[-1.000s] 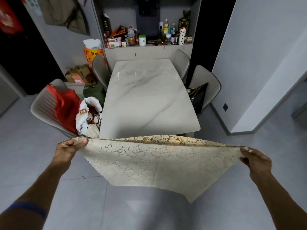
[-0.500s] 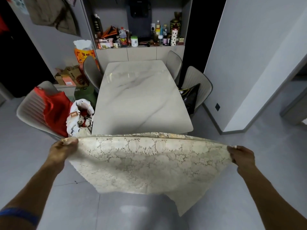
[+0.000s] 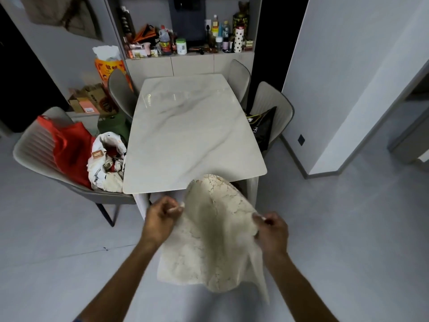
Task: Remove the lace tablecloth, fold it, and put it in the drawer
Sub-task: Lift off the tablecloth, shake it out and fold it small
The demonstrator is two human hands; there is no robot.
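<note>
The cream lace tablecloth (image 3: pixel 209 242) hangs in the air in front of me, bunched and blurred, just short of the near edge of the marble table (image 3: pixel 192 135). My left hand (image 3: pixel 160 219) pinches its left top corner. My right hand (image 3: pixel 271 231) grips its right top corner. The two hands are close together, so the cloth bulges up between them and droops toward the floor. The table top is bare. No open drawer shows; closed cabinet fronts (image 3: pixel 192 65) line the back wall behind the table.
Grey chairs surround the table; the left one (image 3: pixel 34 154) holds a red bag (image 3: pixel 72 147) and a white bag (image 3: pixel 106 163). A black bag (image 3: pixel 262 129) sits on a right chair. Bottles crowd the back shelf (image 3: pixel 185 45). Boxes (image 3: pixel 90 101) lie at left.
My hands have come together from far apart. The cloth, stretched wide before, now folds and bulges between them.
</note>
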